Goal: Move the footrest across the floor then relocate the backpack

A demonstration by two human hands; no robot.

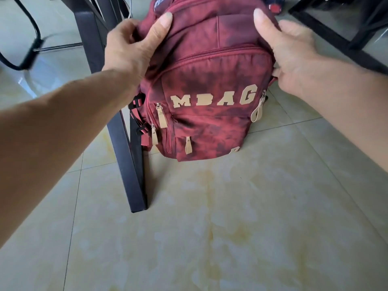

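A dark red backpack [207, 85] with beige letters "MBAG" and beige zipper pulls stands upright on the tiled floor. My left hand [136, 45] grips its upper left side, thumb on the front and fingers wrapped behind. My right hand [294, 53] grips its upper right side the same way. I see no footrest in this view.
A black table leg [123, 143] slants down right beside the backpack's left side. A black cable [27, 49] lies on the floor at far left. Another black frame [340, 32] stands at the upper right. Pale floor tiles [210, 227] spread out in front.
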